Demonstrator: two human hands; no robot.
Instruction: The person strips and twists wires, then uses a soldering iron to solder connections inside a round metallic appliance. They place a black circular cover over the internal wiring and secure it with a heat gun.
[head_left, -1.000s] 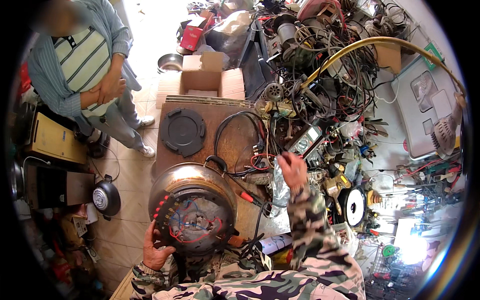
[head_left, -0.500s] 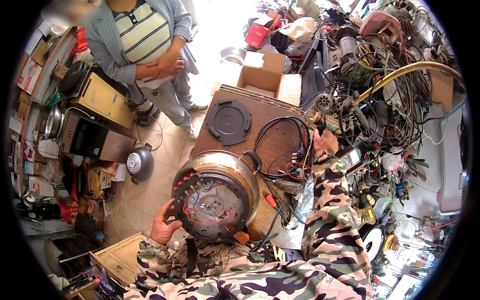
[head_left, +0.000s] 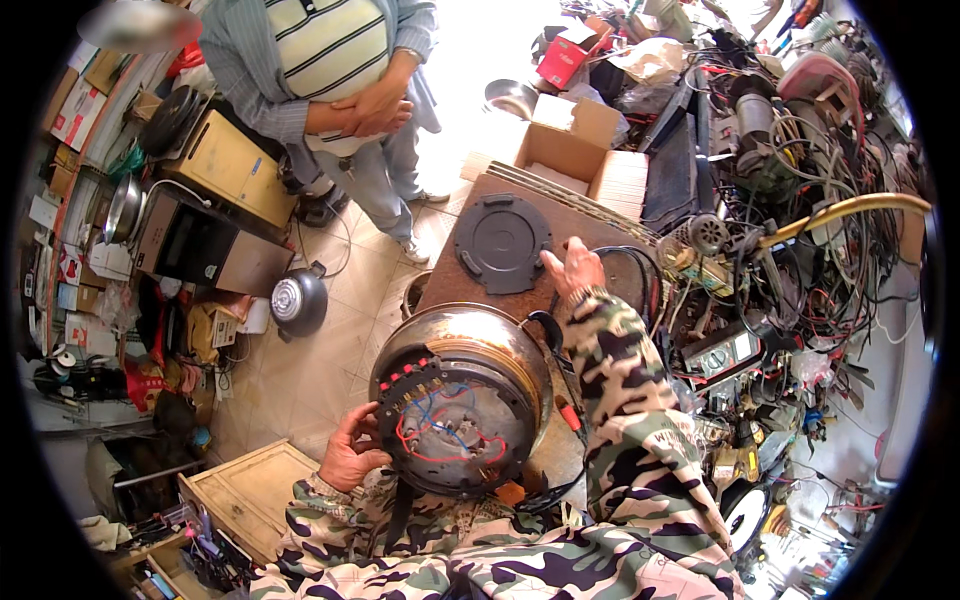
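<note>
A rounded metal electric pot [head_left: 470, 330] lies tipped with its underside toward me. Its black base [head_left: 455, 450] is uncovered, showing red and blue wires and a row of red-tipped terminals. My left hand [head_left: 352, 452] grips the left edge of the base, fingers bent and thumb by the lower rim. Beyond the pot, a black round cover [head_left: 502, 244] lies flat on the brown table [head_left: 450, 290]. My right hand [head_left: 577, 270] is empty, its fingers partly stretched at the cover's right edge; whether they touch it I cannot tell.
Coiled black cable [head_left: 635, 265] and a red-handled tool [head_left: 570, 415] lie right of the pot. A multimeter [head_left: 725, 355] sits among heaped wires and parts. Behind the table stands an open cardboard box [head_left: 575, 145]. A person [head_left: 340, 90] with folded hands stands at the far left.
My right hand has left the wire heap at the right and moved left to the black cover. The left hand stays at the base. The whole view has shifted.
</note>
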